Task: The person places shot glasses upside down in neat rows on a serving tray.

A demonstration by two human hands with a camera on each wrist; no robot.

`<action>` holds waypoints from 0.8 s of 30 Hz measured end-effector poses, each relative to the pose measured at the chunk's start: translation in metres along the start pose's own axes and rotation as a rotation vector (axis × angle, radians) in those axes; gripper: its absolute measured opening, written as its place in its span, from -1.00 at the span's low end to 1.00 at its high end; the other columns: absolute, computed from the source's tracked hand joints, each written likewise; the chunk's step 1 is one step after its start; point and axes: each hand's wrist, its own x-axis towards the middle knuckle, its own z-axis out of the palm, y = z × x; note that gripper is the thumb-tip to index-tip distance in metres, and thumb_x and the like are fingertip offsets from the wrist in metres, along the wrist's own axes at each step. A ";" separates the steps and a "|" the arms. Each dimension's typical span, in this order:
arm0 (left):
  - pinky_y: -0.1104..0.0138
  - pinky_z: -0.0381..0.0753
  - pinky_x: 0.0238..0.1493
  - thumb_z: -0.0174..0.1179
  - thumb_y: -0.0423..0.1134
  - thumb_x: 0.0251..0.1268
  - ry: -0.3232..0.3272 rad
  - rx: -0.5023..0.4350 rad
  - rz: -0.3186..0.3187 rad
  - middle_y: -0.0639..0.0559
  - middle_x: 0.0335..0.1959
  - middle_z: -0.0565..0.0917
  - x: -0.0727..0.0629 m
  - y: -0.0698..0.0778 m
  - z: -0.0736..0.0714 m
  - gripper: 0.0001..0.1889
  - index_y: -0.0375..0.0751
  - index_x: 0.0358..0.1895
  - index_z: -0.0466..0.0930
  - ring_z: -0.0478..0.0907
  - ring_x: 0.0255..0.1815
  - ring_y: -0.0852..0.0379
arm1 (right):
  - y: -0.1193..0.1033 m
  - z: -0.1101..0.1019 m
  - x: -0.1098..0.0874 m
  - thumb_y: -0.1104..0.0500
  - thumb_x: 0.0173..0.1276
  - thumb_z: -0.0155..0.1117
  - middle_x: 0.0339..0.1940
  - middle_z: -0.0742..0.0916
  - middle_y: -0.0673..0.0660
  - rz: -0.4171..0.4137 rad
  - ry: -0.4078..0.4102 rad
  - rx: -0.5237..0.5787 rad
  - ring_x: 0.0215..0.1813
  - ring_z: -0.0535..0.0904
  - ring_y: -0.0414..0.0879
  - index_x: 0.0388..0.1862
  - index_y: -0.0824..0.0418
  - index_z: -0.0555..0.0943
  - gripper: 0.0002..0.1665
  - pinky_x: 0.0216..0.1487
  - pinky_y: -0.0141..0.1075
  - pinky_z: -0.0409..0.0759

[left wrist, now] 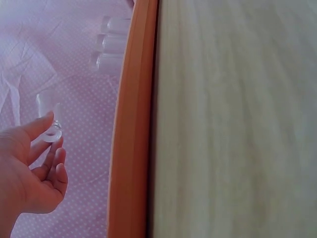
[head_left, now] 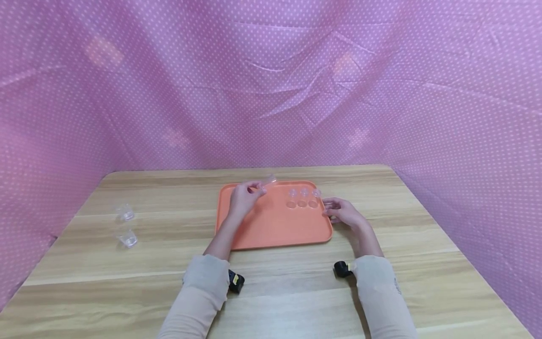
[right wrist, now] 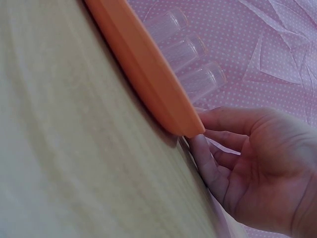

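Note:
My left hand [head_left: 243, 201] pinches a small clear cup [head_left: 269, 181] between thumb and fingertips, tilted over the back of the orange tray [head_left: 271, 230]. In the left wrist view the held cup [left wrist: 48, 106] points upward from the thumb, near its thick round end. Three more clear cups [head_left: 302, 197] stand in a row at the tray's back right. At the tray's right edge, beside that row, is my right hand [head_left: 342, 214]. Seen from the right wrist, its thumb and forefinger lie on either side of the tray rim [right wrist: 163, 94].
Two clear cups stand on the wooden table [head_left: 169, 278] at the left, a farther cup [head_left: 127, 214] and a nearer cup [head_left: 129, 240]. A pink dotted cloth [head_left: 271, 94] hangs behind the table and along both sides.

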 end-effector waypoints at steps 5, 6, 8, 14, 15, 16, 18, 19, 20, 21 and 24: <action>0.32 0.43 -0.45 0.37 -0.20 -0.01 0.021 -0.017 0.005 -0.03 -0.47 0.61 0.001 0.002 0.001 -0.69 -0.20 -0.13 0.68 0.50 -0.42 0.09 | 0.001 0.000 0.001 0.37 0.29 0.09 -0.04 0.53 0.36 -0.012 0.000 -0.007 -0.18 0.54 -0.10 0.25 0.48 0.26 -0.45 -0.19 -0.25 0.58; 0.33 0.43 -0.45 0.37 -0.19 -0.01 0.025 -0.023 0.004 -0.03 -0.47 0.61 0.001 0.003 0.001 -0.68 -0.20 -0.13 0.67 0.50 -0.42 0.09 | 0.001 0.000 0.001 0.36 0.29 0.10 -0.04 0.53 0.37 -0.014 0.000 -0.010 -0.18 0.54 -0.10 0.25 0.48 0.27 -0.45 -0.19 -0.25 0.58; 0.35 0.43 -0.48 0.37 -0.19 -0.01 0.028 -0.037 0.010 -0.03 -0.48 0.62 0.002 0.003 0.003 -0.68 -0.21 -0.13 0.68 0.50 -0.43 0.10 | 0.001 0.000 0.001 0.35 0.29 0.11 -0.04 0.53 0.37 -0.019 0.000 -0.017 -0.18 0.53 -0.11 0.24 0.49 0.27 -0.45 -0.21 -0.26 0.59; 0.42 0.40 -0.55 0.36 -0.20 0.02 0.016 -0.100 0.026 -0.06 -0.39 0.66 0.001 0.006 0.010 -0.73 -0.23 -0.19 0.69 0.48 -0.45 0.11 | 0.000 0.000 0.001 0.36 0.29 0.10 -0.03 0.53 0.35 -0.002 0.007 -0.010 -0.17 0.54 -0.09 0.25 0.45 0.29 -0.46 -0.19 -0.25 0.58; 0.42 0.40 -0.55 0.37 -0.21 0.02 0.011 -0.113 0.023 -0.07 -0.35 0.67 0.001 0.007 0.011 -0.73 -0.24 -0.19 0.69 0.49 -0.44 0.10 | 0.000 0.000 0.001 0.37 0.30 0.09 -0.03 0.53 0.35 0.000 0.006 -0.008 -0.17 0.54 -0.09 0.25 0.45 0.28 -0.46 -0.18 -0.24 0.58; 0.42 0.40 -0.54 0.37 -0.22 0.01 0.004 -0.128 0.021 -0.08 -0.32 0.67 0.001 0.007 0.013 -0.73 -0.25 -0.19 0.69 0.49 -0.42 0.09 | 0.000 0.000 0.000 0.38 0.30 0.08 -0.03 0.53 0.35 0.001 0.005 -0.006 -0.17 0.54 -0.09 0.25 0.45 0.28 -0.46 -0.17 -0.24 0.58; 0.42 0.42 -0.50 0.37 -0.24 0.00 -0.011 -0.154 0.010 -0.08 -0.27 0.67 0.001 0.007 0.016 -0.72 -0.27 -0.18 0.68 0.49 -0.38 0.08 | 0.000 0.000 0.000 0.38 0.31 0.06 -0.03 0.53 0.35 0.002 0.002 -0.001 -0.16 0.54 -0.08 0.26 0.45 0.27 -0.47 -0.15 -0.22 0.57; 0.41 0.44 -0.47 0.37 -0.25 0.00 -0.018 -0.165 0.004 -0.09 -0.26 0.66 0.001 0.007 0.018 -0.71 -0.28 -0.17 0.67 0.50 -0.35 0.07 | 0.000 0.000 0.000 0.39 0.31 0.06 -0.03 0.53 0.34 0.003 0.003 0.001 -0.16 0.54 -0.08 0.26 0.45 0.27 -0.47 -0.15 -0.22 0.57; 0.41 0.44 -0.45 0.37 -0.25 0.01 -0.024 -0.172 -0.002 -0.09 -0.26 0.66 0.001 0.007 0.019 -0.70 -0.28 -0.16 0.67 0.50 -0.34 0.07 | 0.000 0.000 0.000 0.39 0.31 0.06 -0.03 0.52 0.35 0.004 0.003 0.004 -0.16 0.54 -0.08 0.26 0.45 0.27 -0.47 -0.14 -0.22 0.57; 0.40 0.45 -0.43 0.37 -0.26 0.01 -0.029 -0.179 -0.008 -0.09 -0.25 0.66 0.001 0.007 0.021 -0.70 -0.29 -0.15 0.66 0.50 -0.33 0.06 | 0.000 0.000 0.000 0.39 0.31 0.06 -0.03 0.53 0.35 0.004 0.005 0.007 -0.17 0.54 -0.09 0.26 0.45 0.27 -0.47 -0.14 -0.22 0.57; 0.38 0.47 -0.38 0.37 -0.26 0.01 -0.037 -0.190 -0.019 -0.09 -0.26 0.66 0.001 0.006 0.027 -0.68 -0.29 -0.13 0.66 0.51 -0.31 0.05 | 0.001 0.000 0.000 0.38 0.30 0.08 -0.03 0.53 0.34 0.002 0.006 0.006 -0.17 0.54 -0.09 0.26 0.45 0.27 -0.46 -0.16 -0.23 0.58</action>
